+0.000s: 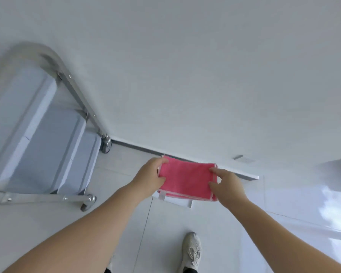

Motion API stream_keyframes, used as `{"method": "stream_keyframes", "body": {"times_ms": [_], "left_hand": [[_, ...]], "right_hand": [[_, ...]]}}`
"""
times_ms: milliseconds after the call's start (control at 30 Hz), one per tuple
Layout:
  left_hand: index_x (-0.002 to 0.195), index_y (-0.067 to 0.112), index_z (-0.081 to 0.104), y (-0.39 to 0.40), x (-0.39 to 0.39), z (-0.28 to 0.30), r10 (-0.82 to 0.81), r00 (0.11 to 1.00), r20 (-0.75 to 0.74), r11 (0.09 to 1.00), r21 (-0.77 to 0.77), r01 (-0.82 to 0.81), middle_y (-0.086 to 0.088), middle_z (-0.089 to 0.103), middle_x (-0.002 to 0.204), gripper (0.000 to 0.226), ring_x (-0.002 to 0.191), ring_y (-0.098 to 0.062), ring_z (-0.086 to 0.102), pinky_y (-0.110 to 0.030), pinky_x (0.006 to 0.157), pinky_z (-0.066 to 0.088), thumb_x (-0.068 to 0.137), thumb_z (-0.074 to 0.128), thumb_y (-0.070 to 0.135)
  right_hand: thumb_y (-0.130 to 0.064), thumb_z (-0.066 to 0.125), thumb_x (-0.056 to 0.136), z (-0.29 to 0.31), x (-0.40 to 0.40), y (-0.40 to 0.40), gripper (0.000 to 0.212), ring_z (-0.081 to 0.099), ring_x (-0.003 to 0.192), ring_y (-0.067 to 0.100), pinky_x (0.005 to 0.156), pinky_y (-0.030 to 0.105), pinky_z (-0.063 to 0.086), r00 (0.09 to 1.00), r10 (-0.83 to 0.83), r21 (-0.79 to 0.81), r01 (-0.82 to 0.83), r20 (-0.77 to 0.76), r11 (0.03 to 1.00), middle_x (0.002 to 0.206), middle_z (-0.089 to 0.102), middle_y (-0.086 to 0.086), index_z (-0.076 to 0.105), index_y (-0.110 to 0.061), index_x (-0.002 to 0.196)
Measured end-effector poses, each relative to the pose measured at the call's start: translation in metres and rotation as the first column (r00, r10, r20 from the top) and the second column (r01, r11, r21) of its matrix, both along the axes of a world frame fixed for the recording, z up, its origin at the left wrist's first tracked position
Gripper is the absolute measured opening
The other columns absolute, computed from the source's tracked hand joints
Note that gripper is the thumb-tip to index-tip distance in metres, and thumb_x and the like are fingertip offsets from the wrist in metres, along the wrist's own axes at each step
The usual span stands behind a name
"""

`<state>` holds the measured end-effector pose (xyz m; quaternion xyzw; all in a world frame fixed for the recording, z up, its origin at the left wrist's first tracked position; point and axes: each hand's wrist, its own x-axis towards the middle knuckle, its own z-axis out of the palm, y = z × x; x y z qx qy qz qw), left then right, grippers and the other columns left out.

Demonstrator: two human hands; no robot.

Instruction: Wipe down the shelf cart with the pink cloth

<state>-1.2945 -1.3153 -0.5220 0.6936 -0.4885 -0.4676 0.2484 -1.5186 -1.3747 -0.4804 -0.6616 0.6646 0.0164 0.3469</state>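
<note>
Head view: both your hands pinch the folded pink cloth (186, 180), left hand (153, 177) nearer the shelf cart (47, 134), which lies well apart to its left.

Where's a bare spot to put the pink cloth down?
Bare floor tiles lie between the shoe and the wall's baseboard, under the pink cloth that the left hand and right hand hold. The shelf cart trays look bare too. Its wheels crowd the left.
</note>
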Motion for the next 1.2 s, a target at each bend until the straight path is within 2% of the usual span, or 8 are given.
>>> {"method": "stream_keyframes", "body": {"times_ms": [67, 167, 333, 500, 733, 1000, 1100, 1200], "left_hand": [[0.132, 0.019, 0.047, -0.009, -0.015, -0.049, -0.003, 0.999, 0.048, 0.999, 0.032, 0.001, 0.0, 0.045, 0.134, 0.056, 0.107, -0.01, 0.047, -0.015, 0.089, 0.033, 0.081, 0.059, 0.001], [0.136, 0.015, 0.043, -0.019, -0.032, -0.125, -0.065, 0.99, 0.129, 0.997, 0.06, 0.058, -0.002, 0.041, 0.14, 0.058, 0.123, -0.016, 0.044, -0.015, 0.094, 0.028, 0.082, 0.058, 0.001], [0.141, 0.014, 0.034, -0.039, -0.047, -0.261, -0.188, 0.954, 0.232, 0.979, 0.121, 0.163, -0.001, 0.031, 0.145, 0.065, 0.124, -0.019, 0.043, -0.02, 0.095, 0.033, 0.081, 0.054, -0.001], [0.145, 0.012, 0.023, -0.049, -0.052, -0.406, -0.317, 0.9, 0.3, 0.94, 0.229, 0.254, -0.002, 0.021, 0.149, 0.073, 0.117, -0.028, 0.049, -0.04, 0.092, 0.046, 0.08, 0.051, -0.006], [0.142, 0.005, 0.025, -0.062, -0.043, -0.566, -0.388, 0.842, 0.375, 0.917, 0.248, 0.313, -0.013, 0.022, 0.146, 0.07, 0.115, -0.032, 0.049, -0.041, 0.097, 0.043, 0.079, 0.055, -0.006], [0.144, 0.013, 0.025, -0.06, -0.046, -0.611, -0.441, 0.779, 0.446, 0.871, 0.423, 0.251, -0.01, 0.011, 0.152, 0.081, 0.135, -0.032, 0.023, -0.042, 0.108, 0.032, 0.076, 0.069, 0.015], [0.144, 0.016, 0.025, -0.06, -0.038, -0.57, -0.394, 0.818, 0.418, 0.875, 0.444, 0.195, -0.009, 0.014, 0.152, 0.075, 0.135, -0.031, 0.022, -0.044, 0.106, 0.034, 0.08, 0.065, 0.018], [0.135, 0.013, 0.037, -0.056, -0.026, -0.515, -0.328, 0.834, 0.443, 0.911, 0.383, 0.155, -0.011, 0.027, 0.145, 0.057, 0.128, -0.032, 0.034, -0.044, 0.1, 0.039, 0.082, 0.059, 0.014]], "right_hand": [[-0.008, 0.056, 0.081, -0.053, -0.012, -0.011, 0.052, 0.058, 0.103, 0.023, 0.077, 0.021, 0.038, 0.998, 0.06, 0.033, -0.059, -0.028, 0.998, 0.124, 0.059, 0.005, 0.052, -0.018, 0.131], [-0.008, 0.052, 0.081, -0.136, -0.025, -0.022, 0.046, 0.056, 0.097, 0.027, 0.073, 0.025, 0.039, 0.983, 0.158, 0.101, -0.149, -0.091, 0.984, 0.114, 0.056, 0.009, 0.053, -0.014, 0.126], [-0.011, 0.052, 0.081, -0.281, -0.032, -0.032, 0.038, 0.055, 0.095, 0.032, 0.074, 0.029, 0.04, 0.959, 0.231, 0.148, -0.208, -0.163, 0.967, 0.111, 0.052, 0.011, 0.051, -0.012, 0.119], [-0.007, 0.049, 0.081, -0.437, -0.026, -0.038, 0.041, 0.056, 0.098, 0.035, 0.076, 0.032, 0.043, 0.937, 0.277, 0.169, -0.244, -0.214, 0.955, 0.113, 0.052, 0.015, 0.048, -0.009, 0.122], [-0.005, 0.045, 0.083, -0.597, -0.021, -0.041, 0.045, 0.056, 0.096, 0.041, 0.071, 0.034, 0.04, 0.908, 0.324, 0.148, -0.294, -0.265, 0.944, 0.116, 0.046, 0.019, 0.041, -0.006, 0.128], [-0.011, 0.049, 0.088, -0.646, -0.021, -0.041, 0.078, 0.054, 0.107, 0.039, 0.077, 0.039, 0.044, 0.723, 0.564, 0.377, -0.431, -0.4, 0.82, 0.124, 0.045, 0.023, -0.002, -0.011, 0.148], [-0.013, 0.053, 0.086, -0.613, -0.018, -0.051, 0.075, 0.056, 0.103, 0.034, 0.068, 0.034, 0.043, 0.725, 0.561, 0.403, -0.41, -0.4, 0.818, 0.115, 0.054, 0.016, 0.009, -0.013, 0.146], [-0.012, 0.053, 0.082, -0.558, -0.012, -0.065, 0.053, 0.054, 0.078, 0.027, 0.053, 0.027, 0.039, 0.768, 0.52, 0.356, -0.399, -0.374, 0.845, 0.089, 0.057, 0.005, 0.031, -0.014, 0.131]]}}
